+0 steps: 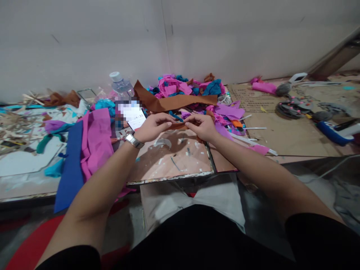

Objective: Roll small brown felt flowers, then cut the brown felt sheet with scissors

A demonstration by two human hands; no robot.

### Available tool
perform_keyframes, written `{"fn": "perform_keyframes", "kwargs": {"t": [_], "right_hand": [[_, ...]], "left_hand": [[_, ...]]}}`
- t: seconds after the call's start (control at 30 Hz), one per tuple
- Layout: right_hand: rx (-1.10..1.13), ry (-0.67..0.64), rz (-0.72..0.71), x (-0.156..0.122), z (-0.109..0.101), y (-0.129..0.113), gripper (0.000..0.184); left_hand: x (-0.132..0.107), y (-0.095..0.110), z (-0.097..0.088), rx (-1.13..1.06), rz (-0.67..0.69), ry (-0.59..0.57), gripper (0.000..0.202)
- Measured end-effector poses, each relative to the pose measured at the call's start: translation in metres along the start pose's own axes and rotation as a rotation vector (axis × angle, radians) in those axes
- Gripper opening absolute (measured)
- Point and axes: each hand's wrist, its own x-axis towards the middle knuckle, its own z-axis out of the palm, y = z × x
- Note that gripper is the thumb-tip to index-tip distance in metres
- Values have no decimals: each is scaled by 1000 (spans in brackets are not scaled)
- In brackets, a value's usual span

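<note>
My left hand (154, 126), with a metal watch on its wrist, and my right hand (201, 126) meet over a worn work board (168, 161). Both pinch a small brown felt piece (178, 125) between their fingertips. Just beyond the hands lies a long brown felt strip (174, 100). A white card (136, 117) sits beside my left hand.
Pink felt (97, 140) and a blue felt sheet (71, 165) drape over the table's left front. A heap of pink, purple and teal scraps (191, 87) lies behind, near a plastic bottle (121, 85). A cardboard sheet (284, 129) and tools lie to the right.
</note>
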Motion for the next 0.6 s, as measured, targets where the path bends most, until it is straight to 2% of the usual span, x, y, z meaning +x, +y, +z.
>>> {"fn": "perform_keyframes", "kwargs": {"t": [0.1,0.17,0.37,0.47,0.6], "right_hand": [[-41,-73,-61,-4,4,-4,19],[-51,-120,-79,-6,7,-5,19],[-23,-174,-48,-9,13,-3,18],[-41,-181,-71,-10,14,-3,18],[-110,-194,-145,-11,13,-4,18]], "left_hand": [[-4,4,6,166,-8,-127,45],[-5,6,9,249,2,-210,47],[-6,12,16,569,81,-296,28],[-5,14,18,523,78,-321,25],[-4,14,15,281,21,-396,24]]}}
